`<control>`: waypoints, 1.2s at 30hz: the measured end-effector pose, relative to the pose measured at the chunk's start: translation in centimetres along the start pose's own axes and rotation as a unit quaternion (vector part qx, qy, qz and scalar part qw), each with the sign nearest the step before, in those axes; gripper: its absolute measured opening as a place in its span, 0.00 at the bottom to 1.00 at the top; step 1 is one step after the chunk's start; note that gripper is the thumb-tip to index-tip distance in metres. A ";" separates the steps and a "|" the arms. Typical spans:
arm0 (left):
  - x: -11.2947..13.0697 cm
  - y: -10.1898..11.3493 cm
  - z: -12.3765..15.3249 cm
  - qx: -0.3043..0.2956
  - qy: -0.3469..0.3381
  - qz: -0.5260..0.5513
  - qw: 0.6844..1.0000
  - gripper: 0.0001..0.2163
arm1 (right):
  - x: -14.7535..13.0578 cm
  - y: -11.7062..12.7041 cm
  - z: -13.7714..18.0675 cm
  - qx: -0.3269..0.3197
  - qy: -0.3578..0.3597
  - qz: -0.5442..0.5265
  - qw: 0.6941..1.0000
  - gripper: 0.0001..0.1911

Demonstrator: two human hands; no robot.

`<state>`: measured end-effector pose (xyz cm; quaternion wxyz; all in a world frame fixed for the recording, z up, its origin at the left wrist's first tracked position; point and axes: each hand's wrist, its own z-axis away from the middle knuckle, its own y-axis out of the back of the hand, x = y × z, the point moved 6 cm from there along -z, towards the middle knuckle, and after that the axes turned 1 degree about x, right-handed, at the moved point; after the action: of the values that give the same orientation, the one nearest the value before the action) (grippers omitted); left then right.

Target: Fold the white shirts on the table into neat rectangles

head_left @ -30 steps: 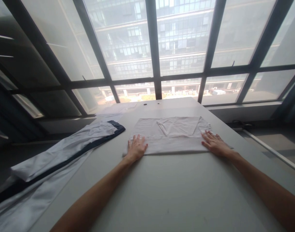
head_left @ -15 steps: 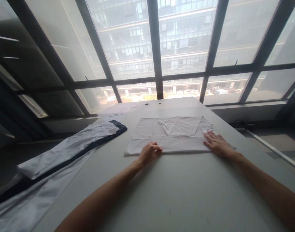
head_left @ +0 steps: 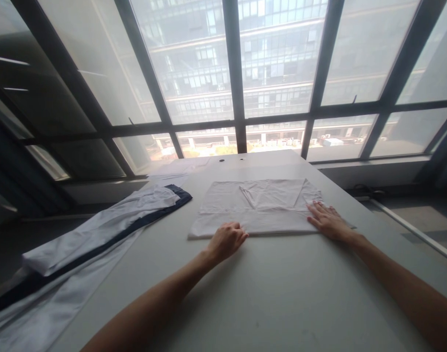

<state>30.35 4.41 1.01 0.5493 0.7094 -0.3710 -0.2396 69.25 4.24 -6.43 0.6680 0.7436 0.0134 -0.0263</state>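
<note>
A folded white garment (head_left: 278,222) lies on the white table in front of me, with creases and a V-shaped fold across its upper layer. My left hand (head_left: 227,240) is closed at the garment's near edge, its fingers curled over and pinching the hem left of the middle; the fingertips are partly hidden. Spread flat, my right hand (head_left: 328,221) presses on the garment's right end, near its bunched corner.
Along the left side of the white table (head_left: 282,293) lies a long pile of white clothes (head_left: 109,215) with a dark navy garment (head_left: 172,203) among them. Beyond the far edge stand large framed windows (head_left: 274,63). A pale rail (head_left: 414,230) runs at the right.
My left hand has shifted slightly toward me and turned, its knuckles now more on top. The right hand stays flat in nearly the same place. The garment looks unchanged.
</note>
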 end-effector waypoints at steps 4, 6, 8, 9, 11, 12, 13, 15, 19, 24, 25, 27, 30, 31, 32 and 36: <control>-0.2 -0.4 -0.1 0.003 0.015 -0.005 1.000 0.22 | 0.1 -0.1 0.0 0.004 0.000 0.005 1.000 0.39; -0.7 -0.6 0.0 0.014 0.042 0.014 0.999 0.20 | 0.1 0.0 0.1 0.001 -0.001 0.006 1.000 0.38; -1.1 -0.6 0.1 0.044 0.056 0.040 0.997 0.16 | -0.1 0.4 0.2 0.009 0.001 0.009 1.000 0.37; -1.2 -0.6 0.1 0.057 0.051 0.048 0.996 0.15 | -0.3 0.7 0.2 0.019 0.003 0.011 1.000 0.36; -1.2 -1.0 0.0 0.054 0.027 0.049 0.997 0.20 | -1.0 1.4 0.4 0.045 0.016 0.011 0.999 0.34; -1.2 -1.5 -0.1 0.030 0.016 0.044 0.998 0.23 | -1.5 1.6 0.4 0.055 0.030 0.006 0.998 0.34; -1.2 -2.1 -0.2 -0.003 0.011 0.040 0.999 0.25 | -2.1 1.8 0.5 0.060 0.049 -0.003 0.997 0.34; -1.7 -3.4 -0.1 -0.067 0.016 0.041 0.997 0.27 | -3.2 1.6 0.5 0.053 0.094 -0.025 0.994 0.34; -4.2 -4.6 0.5 -0.116 0.073 0.047 0.989 0.30 | -3.9 0.3 0.5 0.002 0.132 -0.045 0.990 0.34; -11.1 -4.2 2.9 -0.110 0.241 -0.007 0.964 0.34 | -3.5 -0.4 0.5 -0.024 0.130 -0.045 0.990 0.35; -12.3 -4.1 3.4 -0.110 0.268 -0.020 0.957 0.35 | -3.5 -0.4 0.5 -0.026 0.129 -0.044 0.990 0.36; -13.9 -4.1 4.1 -0.114 0.305 -0.038 0.945 0.36 | -3.5 -0.3 0.4 -0.025 0.128 -0.044 0.990 0.35; -14.3 -3.7 4.1 -0.094 0.342 -0.062 0.933 0.35 | -3.5 -0.2 0.4 -0.020 0.130 -0.044 0.990 0.34; -13.9 -3.4 3.8 -0.074 0.342 -0.071 0.934 0.33 | -3.6 -0.1 0.4 -0.015 0.130 -0.042 0.990 0.34; -13.2 -3.1 3.4 -0.052 0.327 -0.073 0.941 0.32 | -3.8 0.2 0.5 -0.007 0.130 -0.040 0.991 0.33; -9.1 -2.3 1.5 -0.006 0.161 -0.010 0.987 0.27 | -6.7 2.0 1.4 0.044 0.163 -0.047 0.985 0.31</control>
<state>24.27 10.98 -2.26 0.6040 0.7390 -0.2688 -0.1298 62.63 2.72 -4.26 0.6216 0.7651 0.1559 0.0629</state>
